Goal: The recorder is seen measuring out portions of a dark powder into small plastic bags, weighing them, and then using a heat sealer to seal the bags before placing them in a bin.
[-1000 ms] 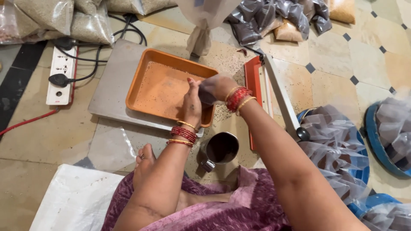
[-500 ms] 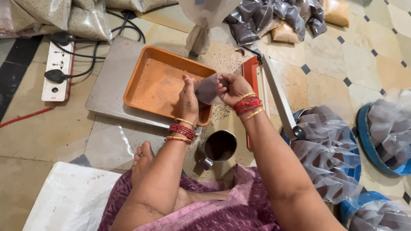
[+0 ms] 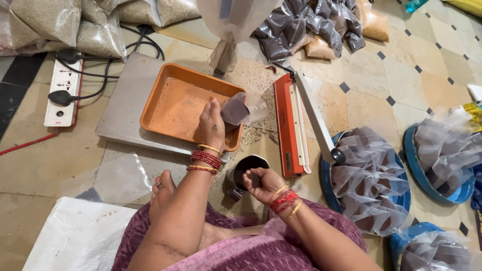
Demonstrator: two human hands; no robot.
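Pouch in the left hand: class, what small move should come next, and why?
Probably carry the pouch to the sealer: the left hand holds it filled but open-topped over the tray, and the sealer's arm is raised beside it.

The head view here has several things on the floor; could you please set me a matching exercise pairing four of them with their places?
Things:
1. orange tray
2. small filled pouch
3. metal cup
4. red heat sealer

Places:
a. under the right hand
b. on the grey scale platform
c. right of the tray, arm raised
d. in the left hand

Pairs: 1-b, 2-d, 3-a, 4-c
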